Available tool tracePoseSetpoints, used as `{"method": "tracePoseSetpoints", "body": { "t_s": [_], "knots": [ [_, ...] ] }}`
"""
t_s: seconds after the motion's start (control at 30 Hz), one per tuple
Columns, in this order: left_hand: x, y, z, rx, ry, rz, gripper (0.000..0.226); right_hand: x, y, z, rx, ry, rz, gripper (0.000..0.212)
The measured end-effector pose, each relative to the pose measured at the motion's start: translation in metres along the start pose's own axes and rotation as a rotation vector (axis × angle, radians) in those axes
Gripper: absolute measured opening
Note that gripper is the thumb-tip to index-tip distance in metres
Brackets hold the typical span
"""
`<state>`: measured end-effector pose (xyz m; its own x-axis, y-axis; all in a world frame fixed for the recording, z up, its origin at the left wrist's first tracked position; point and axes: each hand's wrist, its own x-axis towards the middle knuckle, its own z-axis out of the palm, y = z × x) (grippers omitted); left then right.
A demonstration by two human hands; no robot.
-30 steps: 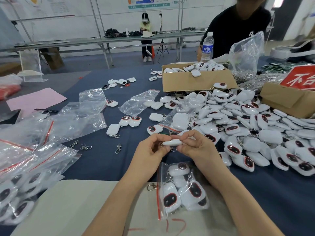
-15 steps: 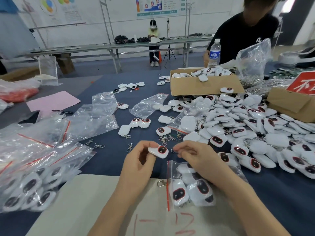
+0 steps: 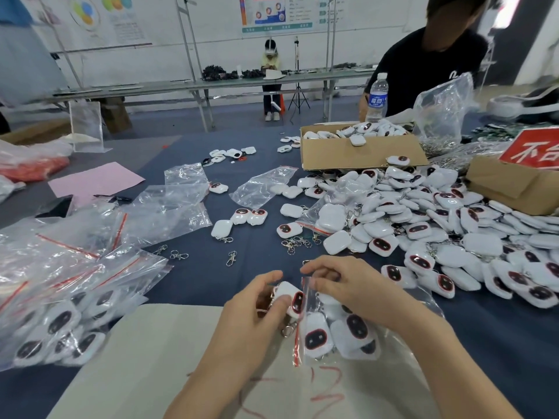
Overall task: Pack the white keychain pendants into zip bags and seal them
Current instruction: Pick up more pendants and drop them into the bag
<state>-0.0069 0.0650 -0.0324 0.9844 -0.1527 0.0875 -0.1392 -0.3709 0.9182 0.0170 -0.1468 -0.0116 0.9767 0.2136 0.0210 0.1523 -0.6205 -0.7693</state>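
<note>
My left hand [image 3: 257, 309] grips a white keychain pendant [image 3: 289, 296] with a dark oval face, at the red-striped mouth of a clear zip bag [image 3: 338, 334]. My right hand [image 3: 338, 285] pinches the bag's upper edge and holds the mouth apart. Several pendants lie inside the bag. A big heap of loose white pendants [image 3: 438, 237] covers the blue table to the right. Filled zip bags [image 3: 60, 322] are piled at the left.
Empty zip bags [image 3: 169, 207] and loose metal clasps [image 3: 231, 257] lie mid-table. A cardboard box of pendants [image 3: 357, 154] stands behind, another box [image 3: 511, 189] at far right. A beige board [image 3: 145, 358] lies under my arms. A person in black sits opposite.
Both hands moved down toward me to the bag. My left hand brought the pendant to the bag's mouth, and my right hand took hold of the bag's edge.
</note>
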Motion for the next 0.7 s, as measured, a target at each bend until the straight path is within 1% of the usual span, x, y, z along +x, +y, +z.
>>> {"method": "tracePoseSetpoints", "body": {
  "t_s": [0.17, 0.23, 0.3, 0.37, 0.47, 0.5, 0.57, 0.63, 0.7],
  "knots": [
    [0.0, 0.009, 0.004, -0.255, -0.027, -0.118, 0.023, 0.004, 0.003, 0.001, 0.141, 0.014, -0.024, 0.019],
    [-0.002, 0.014, 0.007, -0.345, -0.01, -0.168, 0.02, 0.005, 0.003, 0.002, 0.183, 0.016, -0.038, 0.02],
    [-0.002, 0.017, 0.011, -0.376, 0.027, -0.197, 0.018, 0.005, 0.002, 0.004, 0.197, 0.017, -0.045, 0.021],
    [-0.005, 0.017, 0.016, -0.308, 0.047, -0.164, 0.014, 0.005, 0.001, 0.004, 0.202, 0.018, -0.044, 0.022],
    [-0.012, 0.014, 0.022, -0.026, 0.042, -0.005, 0.01, 0.006, 0.0, 0.003, 0.238, 0.01, -0.038, 0.025],
    [-0.014, 0.013, 0.023, 0.026, 0.031, 0.032, 0.011, 0.006, -0.001, 0.002, 0.249, 0.004, -0.036, 0.026],
    [-0.016, 0.011, 0.024, 0.02, 0.003, 0.059, 0.02, 0.006, -0.001, 0.002, 0.256, -0.002, -0.036, 0.027],
    [-0.014, 0.01, 0.022, -0.042, -0.014, 0.049, 0.036, 0.007, -0.002, 0.002, 0.268, -0.006, -0.042, 0.028],
    [-0.013, 0.012, 0.019, -0.149, -0.099, 0.015, 0.048, 0.007, -0.003, 0.002, 0.275, -0.001, -0.049, 0.032]
  ]
}}
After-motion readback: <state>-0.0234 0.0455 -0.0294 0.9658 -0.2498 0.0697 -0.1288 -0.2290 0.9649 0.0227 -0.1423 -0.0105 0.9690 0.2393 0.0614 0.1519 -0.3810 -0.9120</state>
